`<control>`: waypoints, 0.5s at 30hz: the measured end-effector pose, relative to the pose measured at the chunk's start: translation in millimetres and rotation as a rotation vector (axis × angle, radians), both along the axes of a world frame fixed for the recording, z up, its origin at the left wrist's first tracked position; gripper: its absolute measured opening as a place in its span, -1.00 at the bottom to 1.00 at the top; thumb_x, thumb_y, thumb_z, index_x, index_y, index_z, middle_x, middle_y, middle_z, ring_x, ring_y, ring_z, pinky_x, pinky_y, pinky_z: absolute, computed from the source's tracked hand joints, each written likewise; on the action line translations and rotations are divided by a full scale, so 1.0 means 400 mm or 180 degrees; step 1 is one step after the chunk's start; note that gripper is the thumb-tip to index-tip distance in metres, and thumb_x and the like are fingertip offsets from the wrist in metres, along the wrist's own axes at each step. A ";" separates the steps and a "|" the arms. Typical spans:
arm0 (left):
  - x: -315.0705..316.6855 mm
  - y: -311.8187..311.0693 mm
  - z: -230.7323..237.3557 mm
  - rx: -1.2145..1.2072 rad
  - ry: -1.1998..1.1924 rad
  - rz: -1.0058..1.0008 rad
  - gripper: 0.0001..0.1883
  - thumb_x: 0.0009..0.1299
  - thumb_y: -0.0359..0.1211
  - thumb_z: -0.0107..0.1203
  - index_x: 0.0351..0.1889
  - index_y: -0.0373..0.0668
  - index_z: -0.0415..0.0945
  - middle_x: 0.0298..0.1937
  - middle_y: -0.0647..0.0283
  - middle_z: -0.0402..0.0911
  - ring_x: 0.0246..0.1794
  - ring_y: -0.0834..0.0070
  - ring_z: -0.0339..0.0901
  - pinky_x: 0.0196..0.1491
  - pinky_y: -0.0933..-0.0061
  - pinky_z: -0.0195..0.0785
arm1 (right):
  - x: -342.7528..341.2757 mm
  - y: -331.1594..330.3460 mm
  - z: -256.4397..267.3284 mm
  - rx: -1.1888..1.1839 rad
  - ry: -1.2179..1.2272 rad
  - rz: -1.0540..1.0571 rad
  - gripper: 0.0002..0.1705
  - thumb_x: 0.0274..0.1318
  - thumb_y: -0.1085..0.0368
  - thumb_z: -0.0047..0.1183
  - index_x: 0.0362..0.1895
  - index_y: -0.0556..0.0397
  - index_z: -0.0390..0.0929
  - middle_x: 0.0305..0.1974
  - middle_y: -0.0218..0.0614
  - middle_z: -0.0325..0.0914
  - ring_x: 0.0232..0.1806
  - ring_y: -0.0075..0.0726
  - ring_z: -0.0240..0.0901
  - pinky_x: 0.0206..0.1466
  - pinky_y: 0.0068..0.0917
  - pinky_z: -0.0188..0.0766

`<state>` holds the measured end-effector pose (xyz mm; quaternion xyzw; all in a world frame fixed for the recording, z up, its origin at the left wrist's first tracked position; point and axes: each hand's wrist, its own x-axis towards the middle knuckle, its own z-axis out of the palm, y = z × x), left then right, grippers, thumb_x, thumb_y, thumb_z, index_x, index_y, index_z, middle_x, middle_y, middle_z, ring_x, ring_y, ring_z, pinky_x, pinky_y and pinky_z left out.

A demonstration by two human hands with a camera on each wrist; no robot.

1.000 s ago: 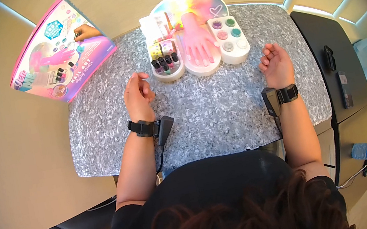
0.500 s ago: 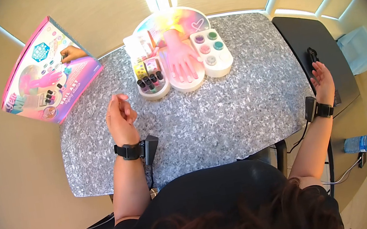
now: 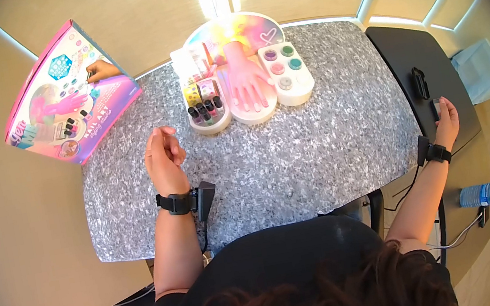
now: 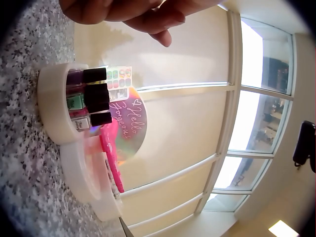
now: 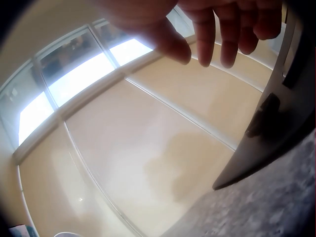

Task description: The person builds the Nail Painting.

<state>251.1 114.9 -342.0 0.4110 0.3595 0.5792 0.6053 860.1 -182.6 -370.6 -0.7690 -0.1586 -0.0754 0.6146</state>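
My left hand (image 3: pixel 166 163) hovers over the left part of the speckled grey table with its fingers loosely curled, holding nothing. Ahead of it stands a nail art playset: a pink model hand (image 3: pixel 248 81) lies on a white base, dark-capped nail polish bottles (image 3: pixel 205 110) fill the left tray, and round pots of colour (image 3: pixel 283 66) sit in the right one. Far to the right, my right hand (image 3: pixel 448 122) reaches over a black surface, fingertips right at a small flat dark item (image 3: pixel 436 110). In the right wrist view the thumb (image 5: pixel 175 48) is apart from the fingers.
A bright nail art box (image 3: pixel 70 98) stands at the table's back left. On the black surface (image 3: pixel 397 56) lies a black clip-like object (image 3: pixel 419 83). A pale blue bin (image 3: pixel 481 71) and a water bottle (image 3: pixel 481 195) are at the right.
My right hand has moved from above the table out to the right, then down to the small flat item. The left hand keeps its pose, and the head view has shifted.
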 end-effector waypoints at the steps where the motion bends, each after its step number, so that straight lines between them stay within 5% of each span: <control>1: 0.002 -0.001 0.001 -0.0003 0.0005 0.0016 -0.61 0.78 -0.10 -0.05 -0.17 -0.17 0.62 -0.55 0.48 0.28 -0.60 0.74 0.06 -0.50 0.58 -0.07 | 0.040 -0.005 -0.015 -0.0002 -0.0001 -0.0001 -0.62 0.44 0.02 0.29 0.15 -0.05 0.75 0.02 -0.59 0.73 -0.08 -0.70 0.51 -0.10 -0.63 0.40; 4: 0.004 0.000 0.001 -0.0014 0.0035 0.0026 -0.61 0.77 -0.10 -0.04 -0.17 -0.17 0.62 -0.56 0.48 0.28 -0.60 0.74 0.06 -0.50 0.58 -0.08 | 0.069 0.025 -0.015 -0.0315 -0.0468 0.0324 -0.47 0.38 -0.04 0.33 0.25 0.03 0.71 0.10 -0.38 0.76 0.08 -0.41 0.65 0.13 -0.43 0.55; 6: 0.003 -0.002 0.002 -0.0004 0.0077 0.0079 -0.62 0.77 -0.11 -0.04 -0.17 -0.17 0.61 -0.56 0.48 0.28 -0.61 0.74 0.06 -0.51 0.58 -0.08 | 0.037 0.064 0.009 -0.1973 -0.1066 -0.0138 -0.30 0.30 -0.11 0.39 0.35 0.04 0.65 0.20 -0.13 0.74 0.24 -0.10 0.67 0.35 -0.22 0.54; 11: 0.010 -0.002 0.012 -0.0027 0.0180 0.0132 -0.63 0.77 -0.13 -0.06 -0.17 -0.16 0.61 -0.56 0.48 0.29 -0.61 0.74 0.07 -0.51 0.58 -0.08 | 0.138 0.113 -0.009 -0.2515 -0.0731 0.0028 -0.25 0.19 -0.17 0.43 0.36 -0.06 0.66 0.21 -0.07 0.74 0.23 -0.02 0.69 0.30 -0.10 0.57; 15: 0.009 0.001 0.006 -0.0018 0.0182 0.0107 -0.63 0.77 -0.12 -0.06 -0.18 -0.16 0.60 -0.56 0.48 0.30 -0.60 0.74 0.07 -0.50 0.57 -0.08 | 0.199 0.125 -0.011 -0.2826 -0.0845 0.0092 -0.45 0.21 -0.07 0.41 0.18 -0.07 0.76 0.02 -0.19 0.82 0.07 -0.04 0.74 0.18 -0.14 0.61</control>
